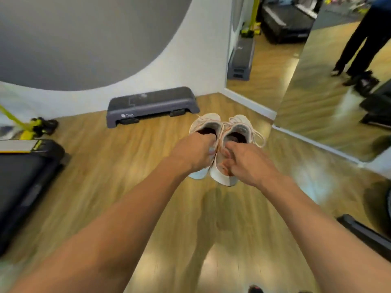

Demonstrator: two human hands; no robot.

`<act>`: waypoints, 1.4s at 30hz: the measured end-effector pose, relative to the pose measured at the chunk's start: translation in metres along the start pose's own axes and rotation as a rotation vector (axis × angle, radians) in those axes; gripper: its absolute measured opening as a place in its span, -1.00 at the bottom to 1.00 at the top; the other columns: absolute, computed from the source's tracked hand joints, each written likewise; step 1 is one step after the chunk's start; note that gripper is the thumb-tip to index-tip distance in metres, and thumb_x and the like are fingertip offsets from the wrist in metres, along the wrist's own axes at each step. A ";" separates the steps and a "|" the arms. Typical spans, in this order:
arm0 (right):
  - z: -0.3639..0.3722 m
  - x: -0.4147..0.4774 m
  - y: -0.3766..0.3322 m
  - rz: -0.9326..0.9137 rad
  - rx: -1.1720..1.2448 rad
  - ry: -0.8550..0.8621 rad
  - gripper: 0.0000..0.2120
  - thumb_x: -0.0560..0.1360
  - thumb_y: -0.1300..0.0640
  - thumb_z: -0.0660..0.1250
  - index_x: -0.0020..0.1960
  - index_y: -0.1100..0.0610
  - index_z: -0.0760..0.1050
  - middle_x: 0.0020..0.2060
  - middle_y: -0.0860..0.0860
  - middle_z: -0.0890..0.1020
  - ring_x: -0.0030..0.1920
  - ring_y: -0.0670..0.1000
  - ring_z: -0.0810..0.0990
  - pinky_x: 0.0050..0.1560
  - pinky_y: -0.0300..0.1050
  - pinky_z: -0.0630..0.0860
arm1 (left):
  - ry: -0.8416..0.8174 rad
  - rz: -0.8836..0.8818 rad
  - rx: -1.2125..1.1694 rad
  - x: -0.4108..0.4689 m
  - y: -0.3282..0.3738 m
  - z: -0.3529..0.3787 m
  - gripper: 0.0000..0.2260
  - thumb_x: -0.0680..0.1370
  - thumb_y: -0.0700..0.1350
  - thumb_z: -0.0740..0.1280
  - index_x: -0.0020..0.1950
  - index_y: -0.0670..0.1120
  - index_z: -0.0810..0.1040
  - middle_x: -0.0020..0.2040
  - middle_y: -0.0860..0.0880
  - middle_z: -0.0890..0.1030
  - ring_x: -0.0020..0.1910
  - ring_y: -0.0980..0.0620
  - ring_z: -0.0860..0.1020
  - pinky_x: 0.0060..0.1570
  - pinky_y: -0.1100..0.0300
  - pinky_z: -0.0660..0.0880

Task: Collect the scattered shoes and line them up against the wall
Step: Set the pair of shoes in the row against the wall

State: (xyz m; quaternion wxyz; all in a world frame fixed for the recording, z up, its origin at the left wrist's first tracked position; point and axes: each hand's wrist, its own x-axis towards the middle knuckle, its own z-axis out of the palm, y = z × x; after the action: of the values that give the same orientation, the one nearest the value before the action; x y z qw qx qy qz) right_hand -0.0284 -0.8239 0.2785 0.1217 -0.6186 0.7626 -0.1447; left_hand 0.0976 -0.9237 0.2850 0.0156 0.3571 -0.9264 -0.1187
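Gym: step platform (152,104); mirror (330,81)

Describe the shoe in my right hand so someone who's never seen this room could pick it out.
Find the mirror on the right wall. Left of it, above the wood floor, the left hand holds the pale left sneaker beside the right sneaker in the right hand. The right sneaker is nearer the mirror, with loose laces trailing outward.

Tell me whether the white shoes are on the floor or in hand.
In hand: the left hand grips the left shoe with fingers in its opening, the right hand grips the right shoe at its heel.
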 end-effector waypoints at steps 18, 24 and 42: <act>-0.156 -0.155 -0.427 -0.860 0.029 0.569 -0.78 0.48 0.18 0.28 -0.22 0.00 0.25 -0.25 -0.03 0.44 -0.21 0.15 0.46 -0.33 -0.06 0.31 | 0.919 -0.381 0.403 -0.447 -0.056 -0.300 -0.67 0.42 -0.10 0.41 -0.14 0.02 0.21 -0.20 0.03 0.49 -0.13 -0.20 0.54 -0.31 0.03 0.34; -0.093 -0.232 -0.589 -1.098 0.145 0.538 -0.94 0.48 0.16 0.23 -0.13 0.02 0.37 -0.17 -0.02 0.52 -0.15 0.20 0.53 -0.31 -0.03 0.39 | 0.985 -0.603 0.524 -0.628 -0.122 -0.303 -0.63 0.41 -0.03 0.45 -0.14 0.03 0.20 -0.12 -0.01 0.57 -0.05 -0.23 0.56 -0.28 -0.02 0.41; 0.113 -0.378 -1.003 -1.646 0.375 0.157 -0.90 0.44 0.25 0.24 -0.11 0.08 0.39 -0.16 0.02 0.50 -0.20 0.18 0.49 -0.43 -0.11 0.08 | 0.960 -1.258 0.639 -1.029 -0.319 -0.278 -0.61 0.32 -0.13 0.56 -0.22 0.04 0.32 -0.38 0.08 0.48 -0.42 -0.05 0.46 -0.48 0.21 0.31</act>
State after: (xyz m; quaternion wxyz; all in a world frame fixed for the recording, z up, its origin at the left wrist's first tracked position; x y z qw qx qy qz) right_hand 1.0015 -0.6557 0.5487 0.0249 -0.9342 0.0386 -0.3539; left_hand 1.1052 -0.5259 0.5384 0.2361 0.8040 -0.4375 0.3262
